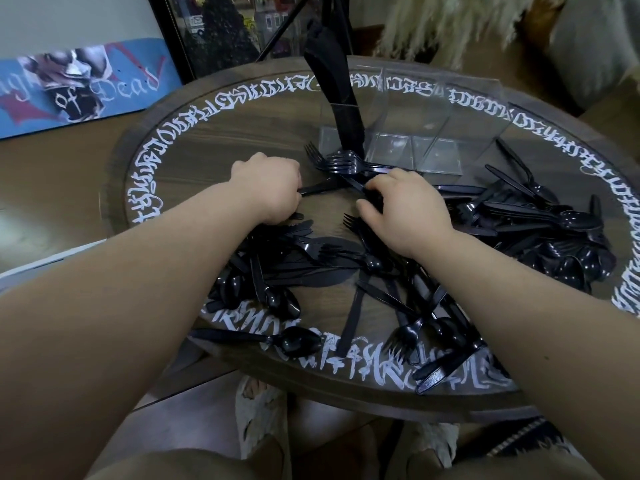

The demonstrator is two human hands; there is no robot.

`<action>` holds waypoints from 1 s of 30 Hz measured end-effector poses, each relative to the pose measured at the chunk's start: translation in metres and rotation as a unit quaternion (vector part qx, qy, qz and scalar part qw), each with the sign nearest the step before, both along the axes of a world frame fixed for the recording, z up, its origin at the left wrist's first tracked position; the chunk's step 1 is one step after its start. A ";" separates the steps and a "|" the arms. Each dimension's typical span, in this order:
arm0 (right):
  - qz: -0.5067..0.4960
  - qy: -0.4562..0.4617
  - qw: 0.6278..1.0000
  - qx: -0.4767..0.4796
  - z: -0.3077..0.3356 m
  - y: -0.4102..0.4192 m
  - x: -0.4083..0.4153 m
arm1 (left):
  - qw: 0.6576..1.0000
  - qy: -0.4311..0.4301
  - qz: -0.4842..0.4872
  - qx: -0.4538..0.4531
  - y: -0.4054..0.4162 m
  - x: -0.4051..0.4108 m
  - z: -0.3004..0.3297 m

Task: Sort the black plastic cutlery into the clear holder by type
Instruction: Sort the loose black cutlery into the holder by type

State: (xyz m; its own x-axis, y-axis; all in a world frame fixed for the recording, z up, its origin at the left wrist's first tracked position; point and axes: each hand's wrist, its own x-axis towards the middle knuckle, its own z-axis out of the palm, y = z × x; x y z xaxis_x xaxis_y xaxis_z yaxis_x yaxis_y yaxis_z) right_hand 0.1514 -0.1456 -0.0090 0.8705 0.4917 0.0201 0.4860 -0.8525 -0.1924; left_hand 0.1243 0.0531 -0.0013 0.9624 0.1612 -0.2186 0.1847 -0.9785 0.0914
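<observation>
**Both hands down among the black cutlery, in front of the clear holder**

The clear plastic holder with several compartments [412, 133] stands at the far side of the round dark wooden table with white lettering round its rim [180, 168]. A bundle of black plastic knives [332, 81] stands upright in the holder's left compartment; the other compartments look see-through, with nothing dark in them.

Just in front of the holder lies a small stack of black plastic forks [341, 161], tines pointing left. The left hand [268, 188] sits in front and to the left of the holder, fingers curled under and closed on a black handle [322, 187] that sticks out toward the forks. The right hand [401, 206] rests directly in front of the holder, fingers bent over the fork handles; whether it actually holds one I cannot tell.

Loose black plastic cutlery [311, 268], spoons, forks and knives mixed, spreads nearer than the holder and to its right.
</observation>
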 end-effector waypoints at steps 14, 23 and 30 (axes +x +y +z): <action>0.036 -0.001 0.999 0.003 0.001 -0.025 -0.007 | 0.994 -0.096 0.043 0.006 0.013 -0.016 0.006; -0.009 -0.025 0.999 0.035 0.002 -0.019 -0.002 | 0.989 -0.125 0.074 0.024 0.028 -0.037 0.011; 0.017 0.036 0.999 -0.002 0.005 -0.009 -0.004 | 0.979 -0.152 0.136 -0.013 0.043 -0.049 0.011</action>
